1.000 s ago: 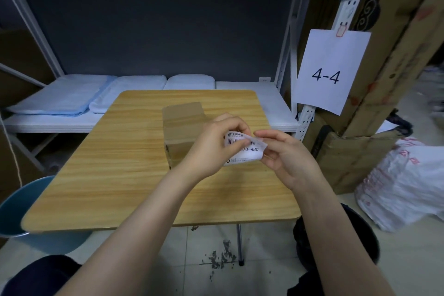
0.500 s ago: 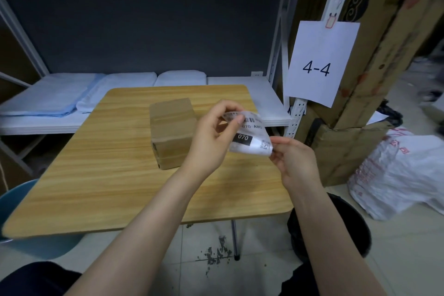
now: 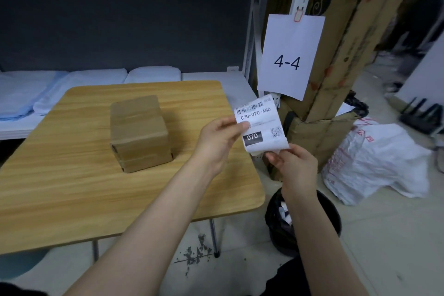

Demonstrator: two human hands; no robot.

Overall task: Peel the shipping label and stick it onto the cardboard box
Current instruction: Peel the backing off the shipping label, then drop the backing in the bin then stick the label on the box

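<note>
White shipping label pinched between left hand and, seemingly, right hand.

My feed is dim and cool, lit softly from overhead. Left of my fingers, the brown cardboard box casts a faint shadow on the wooden tabletop. Print near them reads sharp; the edges bend and smear.

Shipping label now unfurled, rightward
</note>
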